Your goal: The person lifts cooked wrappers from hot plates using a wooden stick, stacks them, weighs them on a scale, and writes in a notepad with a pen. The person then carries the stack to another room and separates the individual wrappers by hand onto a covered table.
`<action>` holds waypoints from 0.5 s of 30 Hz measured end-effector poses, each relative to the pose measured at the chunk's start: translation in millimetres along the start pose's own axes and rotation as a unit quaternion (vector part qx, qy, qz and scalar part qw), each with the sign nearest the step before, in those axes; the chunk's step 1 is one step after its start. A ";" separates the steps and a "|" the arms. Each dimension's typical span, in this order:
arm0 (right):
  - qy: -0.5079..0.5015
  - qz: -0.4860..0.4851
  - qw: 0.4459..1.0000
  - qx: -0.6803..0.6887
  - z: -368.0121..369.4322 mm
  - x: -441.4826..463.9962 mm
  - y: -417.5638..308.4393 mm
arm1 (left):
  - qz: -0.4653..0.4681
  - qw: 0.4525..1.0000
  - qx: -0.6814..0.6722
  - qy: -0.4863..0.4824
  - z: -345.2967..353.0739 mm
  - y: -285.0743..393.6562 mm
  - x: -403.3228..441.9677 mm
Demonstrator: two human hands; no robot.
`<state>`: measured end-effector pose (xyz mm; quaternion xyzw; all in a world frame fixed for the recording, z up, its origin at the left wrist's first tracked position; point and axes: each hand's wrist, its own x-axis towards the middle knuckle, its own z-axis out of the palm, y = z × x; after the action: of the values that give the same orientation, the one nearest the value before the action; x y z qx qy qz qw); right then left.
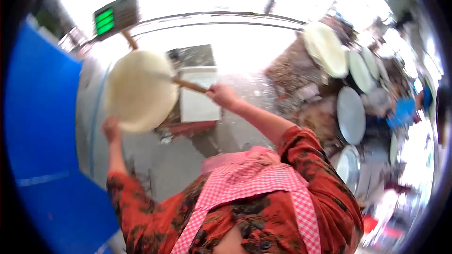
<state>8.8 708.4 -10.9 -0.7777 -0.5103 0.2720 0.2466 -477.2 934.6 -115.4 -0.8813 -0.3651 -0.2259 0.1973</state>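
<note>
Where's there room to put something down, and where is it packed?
The white slab looks bare below the wooden handle, between the pale round sheet and the right hand. Grey floor seems open between slab and checked apron. The right side is crowded with round discs and blurred clutter.

Red shirt (pixel 278 216) with dark blotched print, matching sleeves (pixel 301 148) ending near the elbows, pink-and-white checked apron (pixel 254 176) with broad straps (pixel 306 211)
</note>
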 end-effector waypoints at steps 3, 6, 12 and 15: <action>-0.008 0.018 1.000 -0.009 -39.4 -45.2 49.2 | -0.104 0.990 0.048 -0.079 -13.4 -3.4 -11.8; 0.014 0.065 0.991 0.117 -56.4 -115.6 137.2 | -0.208 0.977 0.020 -0.044 -58.3 25.2 3.0; 0.208 0.281 0.899 0.265 -101.1 -272.3 209.5 | -0.207 0.967 -0.151 0.002 -49.3 127.3 26.2; 0.318 0.295 0.828 0.354 -125.2 -308.9 220.4 | -0.263 0.852 -0.449 -0.056 -3.8 228.1 69.4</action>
<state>136.3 329.7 -12.2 -0.7942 -0.0183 0.2312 0.5617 -267.2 821.6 -116.3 -0.7561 -0.4529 -0.3592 -0.3070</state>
